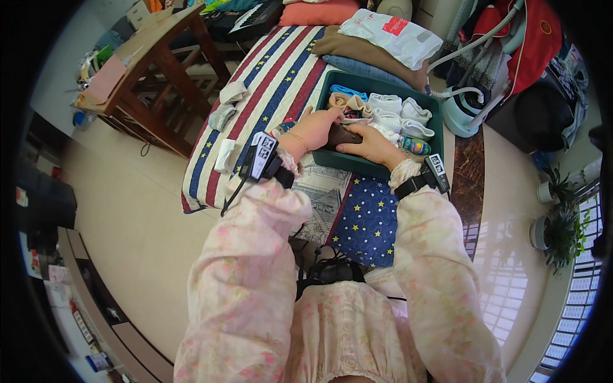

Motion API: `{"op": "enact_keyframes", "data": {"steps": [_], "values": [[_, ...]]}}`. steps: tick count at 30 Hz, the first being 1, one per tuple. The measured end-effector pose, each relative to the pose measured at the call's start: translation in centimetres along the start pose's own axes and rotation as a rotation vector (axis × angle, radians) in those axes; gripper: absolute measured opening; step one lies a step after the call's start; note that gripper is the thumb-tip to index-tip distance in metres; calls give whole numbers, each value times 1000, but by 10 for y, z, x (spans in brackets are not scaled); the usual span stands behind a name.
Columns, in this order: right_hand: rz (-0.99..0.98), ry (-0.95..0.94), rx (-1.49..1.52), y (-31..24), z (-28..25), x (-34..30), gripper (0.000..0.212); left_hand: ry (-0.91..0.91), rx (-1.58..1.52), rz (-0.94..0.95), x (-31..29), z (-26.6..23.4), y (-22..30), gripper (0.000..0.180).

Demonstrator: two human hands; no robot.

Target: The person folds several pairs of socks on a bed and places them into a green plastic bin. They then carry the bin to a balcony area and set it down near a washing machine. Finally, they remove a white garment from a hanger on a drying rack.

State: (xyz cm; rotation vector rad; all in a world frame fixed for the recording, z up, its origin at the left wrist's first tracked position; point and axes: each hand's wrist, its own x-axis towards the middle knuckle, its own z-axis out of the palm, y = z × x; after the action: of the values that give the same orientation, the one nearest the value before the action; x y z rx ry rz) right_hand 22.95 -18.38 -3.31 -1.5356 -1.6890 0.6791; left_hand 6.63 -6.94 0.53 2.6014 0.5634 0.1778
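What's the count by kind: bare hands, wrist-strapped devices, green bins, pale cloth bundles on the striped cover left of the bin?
Hands: 2 (left hand, right hand)
Wrist-strapped devices: 2
Green bin: 1
Pale cloth bundles: 3
Total: 8

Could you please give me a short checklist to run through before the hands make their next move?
1. Both hands at the bin: ok; the left hand and right hand reach over the near side of the green bin.
2. Brown item within reach: ok; it lies between the hands.
3. Firm grip on it: cannot tell; the fingers partly hide it.
4. White rolled pieces inside the bin: ok; they sit in its right part.
5. Striped cover free of loose pieces: not ok; pale cloth pieces lie left of the bin.
6. Space under the hands: cannot tell; hidden.
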Motion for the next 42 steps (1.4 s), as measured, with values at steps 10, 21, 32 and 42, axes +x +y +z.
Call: {"op": "enact_keyframes", "data": {"steps": [10, 21, 32, 42], "values": [[67, 461, 649, -11, -16, -8, 47, -101, 657, -28, 21, 20, 6, 35], [99, 88, 132, 7, -6, -10, 44, 435, 630, 127, 29, 26, -16, 14], [65, -339, -476, 2, 19, 29, 30, 402, 618, 119, 29, 31, -26, 16], [28, -254, -241, 22, 25, 25, 35, 368, 645, 54, 29, 33, -20, 19]]}}
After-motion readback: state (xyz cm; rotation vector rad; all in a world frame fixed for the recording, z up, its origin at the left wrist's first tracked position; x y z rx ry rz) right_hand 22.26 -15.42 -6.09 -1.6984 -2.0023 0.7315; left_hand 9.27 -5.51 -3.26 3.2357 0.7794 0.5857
